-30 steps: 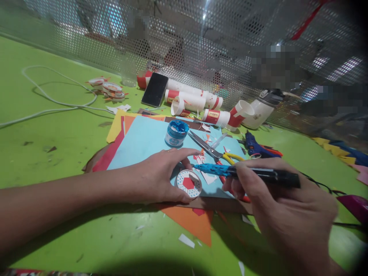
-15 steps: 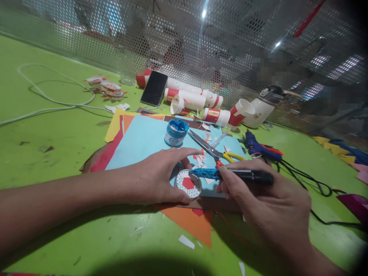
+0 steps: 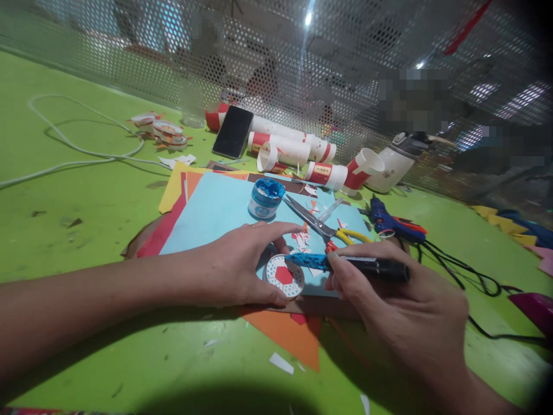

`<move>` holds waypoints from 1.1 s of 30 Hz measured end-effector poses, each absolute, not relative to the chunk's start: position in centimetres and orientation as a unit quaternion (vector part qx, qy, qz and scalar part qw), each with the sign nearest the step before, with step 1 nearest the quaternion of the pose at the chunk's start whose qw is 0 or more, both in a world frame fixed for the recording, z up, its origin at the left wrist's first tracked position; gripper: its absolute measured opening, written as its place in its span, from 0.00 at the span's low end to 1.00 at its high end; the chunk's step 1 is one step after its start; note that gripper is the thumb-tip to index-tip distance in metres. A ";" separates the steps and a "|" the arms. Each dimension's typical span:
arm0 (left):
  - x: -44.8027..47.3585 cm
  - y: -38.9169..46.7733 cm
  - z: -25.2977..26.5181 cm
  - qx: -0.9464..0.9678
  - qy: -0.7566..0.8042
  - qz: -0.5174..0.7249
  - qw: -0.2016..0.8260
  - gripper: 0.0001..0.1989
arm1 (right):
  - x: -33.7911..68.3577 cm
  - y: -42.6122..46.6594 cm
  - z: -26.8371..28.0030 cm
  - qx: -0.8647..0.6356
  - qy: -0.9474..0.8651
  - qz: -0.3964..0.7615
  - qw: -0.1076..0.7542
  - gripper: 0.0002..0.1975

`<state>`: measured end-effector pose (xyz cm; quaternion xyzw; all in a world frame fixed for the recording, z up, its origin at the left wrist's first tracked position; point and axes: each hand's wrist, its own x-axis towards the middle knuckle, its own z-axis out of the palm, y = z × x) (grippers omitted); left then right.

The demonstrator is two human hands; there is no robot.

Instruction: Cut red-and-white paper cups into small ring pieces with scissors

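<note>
Here's the left hand [image 3: 233, 268], reaching in from the left, thumb and fingers curled narrowly around the round disc [image 3: 284, 276] at the near edge of the light blue paper [image 3: 205, 222]. The right hand [image 3: 406, 308], in from the near right, pinches the black pen [image 3: 371, 268] almost level, blue-coated end pointing left. Compared with a second ago, that hand has swung left, bringing the tip over the disc's far rim! Contact there? Can't tell. The pen covers some of the dotted border; the right hand hides part of the scissors [image 3: 313, 222].
</note>
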<state>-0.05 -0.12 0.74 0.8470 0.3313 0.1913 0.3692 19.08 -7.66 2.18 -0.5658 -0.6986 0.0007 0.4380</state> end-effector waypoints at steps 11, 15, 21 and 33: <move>0.0 -0.1 0.7 0.848 0.332 0.196 0.364 0.44 | 19.2 -7.6 2.3 -0.553 -0.715 -0.014 0.427 0.03; 0.0 -0.1 0.6 0.852 0.330 0.195 0.356 0.44 | 19.3 -7.7 2.4 -0.557 -0.721 -0.020 0.411 0.03; 0.0 -0.2 0.5 0.854 0.333 0.197 0.347 0.43 | 19.3 -7.6 3.0 -0.520 -0.764 -0.007 0.383 0.02; 0.0 -0.1 0.7 0.852 0.335 0.194 0.353 0.42 | 19.4 -8.2 3.0 -0.572 -0.684 -0.054 0.448 0.03</move>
